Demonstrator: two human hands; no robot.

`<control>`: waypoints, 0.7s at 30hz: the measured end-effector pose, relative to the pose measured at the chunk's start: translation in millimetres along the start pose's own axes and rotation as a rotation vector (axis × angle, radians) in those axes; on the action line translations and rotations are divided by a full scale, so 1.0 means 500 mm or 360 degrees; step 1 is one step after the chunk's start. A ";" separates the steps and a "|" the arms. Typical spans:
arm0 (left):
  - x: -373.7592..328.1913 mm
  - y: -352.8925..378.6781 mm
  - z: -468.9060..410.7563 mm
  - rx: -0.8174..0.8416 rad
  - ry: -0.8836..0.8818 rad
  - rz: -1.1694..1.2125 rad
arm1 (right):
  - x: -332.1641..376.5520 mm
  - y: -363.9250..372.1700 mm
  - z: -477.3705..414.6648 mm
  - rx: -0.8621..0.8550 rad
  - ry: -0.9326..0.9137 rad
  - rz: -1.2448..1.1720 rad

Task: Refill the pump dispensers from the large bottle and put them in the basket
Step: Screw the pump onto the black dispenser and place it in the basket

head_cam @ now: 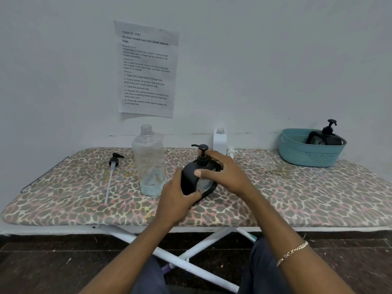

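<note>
Black pump dispenser [191,179] sits mid-board on the leopard-print ironing board [275,198], pump head on, held by both hands. Left hand [176,198] wraps its lower body, thumb across the front. Right hand [222,170] curls over the shoulder near the pump collar. Large clear bottle [149,162] stands just left, uncapped (a little liquid at the bottom). Loose black pump [114,161] lies further left, tube toward the near edge. White bottle [220,141] stands at the back, white pump [231,151] beside it. Teal basket [307,155] at far right holds a second black dispenser [324,137].
</note>
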State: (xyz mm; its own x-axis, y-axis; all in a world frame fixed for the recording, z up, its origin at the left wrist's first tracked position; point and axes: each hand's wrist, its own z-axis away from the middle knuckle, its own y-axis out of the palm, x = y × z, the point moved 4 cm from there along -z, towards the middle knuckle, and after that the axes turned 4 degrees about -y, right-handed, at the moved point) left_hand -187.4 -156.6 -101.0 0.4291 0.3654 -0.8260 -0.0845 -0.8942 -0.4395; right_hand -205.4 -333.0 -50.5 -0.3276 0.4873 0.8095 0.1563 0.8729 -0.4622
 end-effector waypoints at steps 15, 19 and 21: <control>-0.076 0.067 -0.100 0.0318 -0.0085 0.0322 | 0.018 -0.223 -0.043 0.0407 0.0090 0.0850; -0.129 0.110 -0.160 0.0393 -0.0018 0.0419 | 0.035 -0.307 -0.048 0.0318 0.0093 0.0925; -0.159 0.136 -0.194 0.0416 0.0020 0.0465 | 0.042 -0.353 -0.051 0.0258 0.0110 0.0965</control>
State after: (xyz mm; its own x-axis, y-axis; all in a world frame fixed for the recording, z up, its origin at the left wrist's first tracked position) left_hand -140.0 -271.6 -31.0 0.3641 0.1007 -0.9259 -0.4301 -0.8636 -0.2630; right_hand -216.4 -476.3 57.4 -0.1630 0.8994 0.4056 0.1505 0.4290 -0.8907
